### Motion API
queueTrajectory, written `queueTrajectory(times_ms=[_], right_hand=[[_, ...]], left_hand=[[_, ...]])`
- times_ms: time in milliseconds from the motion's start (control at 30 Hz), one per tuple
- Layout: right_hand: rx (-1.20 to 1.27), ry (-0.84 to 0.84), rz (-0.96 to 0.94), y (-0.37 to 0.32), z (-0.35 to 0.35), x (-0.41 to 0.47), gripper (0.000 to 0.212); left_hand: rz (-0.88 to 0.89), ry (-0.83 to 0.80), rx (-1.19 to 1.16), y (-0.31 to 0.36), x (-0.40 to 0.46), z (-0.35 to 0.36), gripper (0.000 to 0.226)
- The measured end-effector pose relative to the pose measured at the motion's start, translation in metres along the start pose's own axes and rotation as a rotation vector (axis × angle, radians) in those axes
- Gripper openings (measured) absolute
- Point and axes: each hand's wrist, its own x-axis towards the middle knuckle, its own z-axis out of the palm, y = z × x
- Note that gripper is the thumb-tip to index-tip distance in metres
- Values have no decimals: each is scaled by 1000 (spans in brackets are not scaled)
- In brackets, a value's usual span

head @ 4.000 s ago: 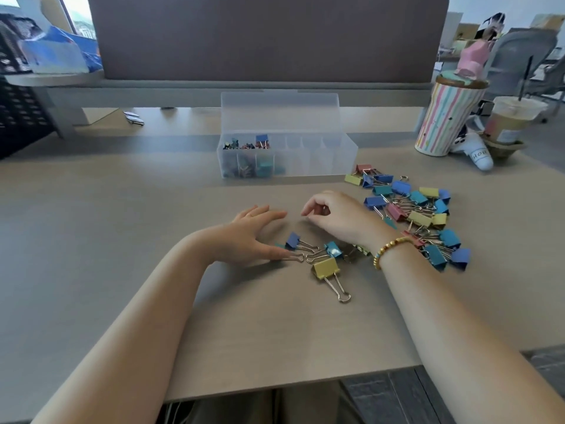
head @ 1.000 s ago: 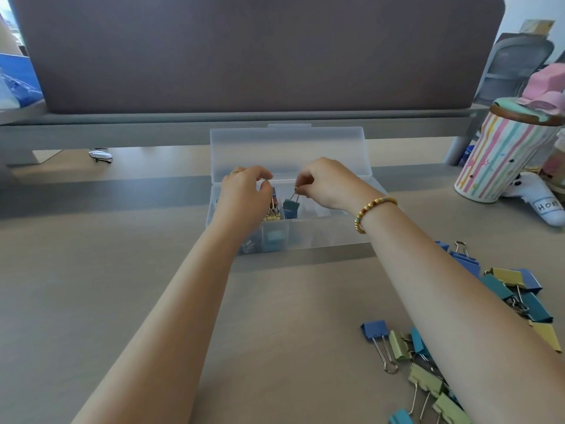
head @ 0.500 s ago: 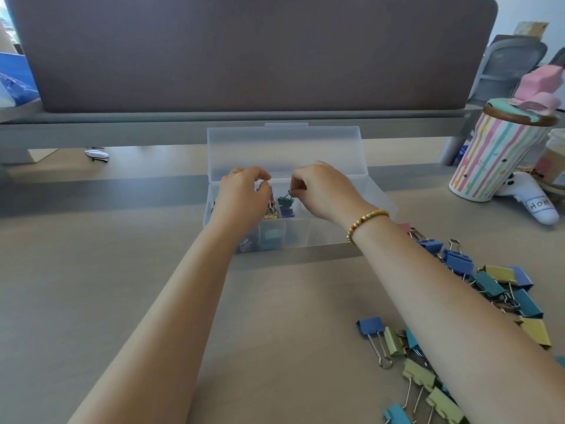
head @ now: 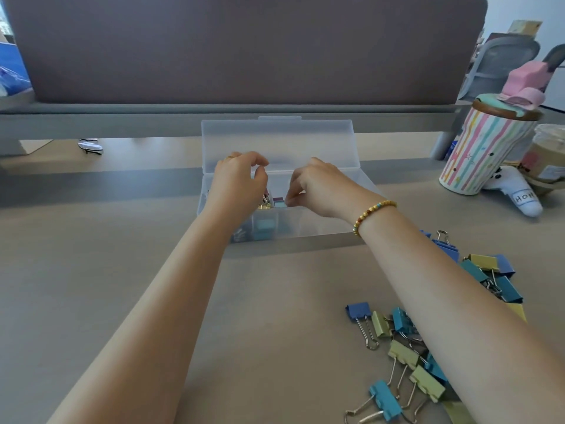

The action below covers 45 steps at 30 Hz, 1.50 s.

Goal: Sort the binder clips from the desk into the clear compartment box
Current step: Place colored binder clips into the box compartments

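Beige counter (head: 91, 286) carries the clear compartment box (head: 321, 228), lid up. Both hands hover over its left cells, left hand (head: 237, 185) and right hand (head: 318, 188) with fingers curled; whether either holds anything I cannot tell. Loose binder clips (head: 406, 353) lie near right: light, stiff, best pinched by the wire handles.

Loose metal binder clips (head: 428, 347) in royal blue, teal and olive green, with silver wire handles. Clear frosted plastic compartment box (head: 321, 221), holding teal, gold and purple clips. Pale beige wooden desk (head: 91, 270). Tall cup (head: 480, 151) with pink, teal and yellow stripes on white. Gold bead bracelet (head: 373, 211) with some coloured beads. Grey-brown fabric partition (head: 244, 47).
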Motion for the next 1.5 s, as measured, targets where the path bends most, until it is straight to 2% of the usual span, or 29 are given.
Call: queueTrajectory(times_ms=[100,167,233,300,367,433,467,533,767,867,967,1067,1167,1233,1367,1500], right_hand=[[24,44,17,0,-11,-17,24],[75,164,63,2,-19,-34,27],[203,276,140,3,-28,-57,26],[323,278,214,5,-34,-82,23],[363,149,280,6,-35,-105,18],[336,-23,308,8,-35,-126,10],[320,-108,310,9,-34,-135,6],[305,-264,303,8,-33,-149,9],[320,-499,294,6,-31,-173,40],[291,-561,283,4,-28,-173,44],[268,-569,290,3,-25,-173,39],[249,-466,337,1,-21,-172,32],[224,-319,341,-1,-11,-168,23],[227,-278,367,-2,-8,-165,26],[471,-165,488,5,-4,-163,21],[568,-67,518,10,-2,-159,18]], left_hand=[[59,31,-13,10,-14,-4,28],[75,46,-31,19,-27,-4,26],[73,-9,-82,30,-41,-5,21],[61,-214,-113,43,-55,-6,13],[70,-541,-51,55,-71,-5,12],[140,-837,110,63,-86,-1,25],[182,-938,182,67,-92,2,31],[248,-1021,223,72,-102,6,35],[294,-985,236,67,-111,12,37],[305,-968,269,66,-110,16,34],[299,-926,304,67,-110,19,28],[270,-897,351,66,-107,16,26],[211,-902,376,64,-103,9,34],[188,-916,378,66,-104,8,40],[164,-817,535,74,-114,24,55],[150,-748,513,74,-121,36,40]])
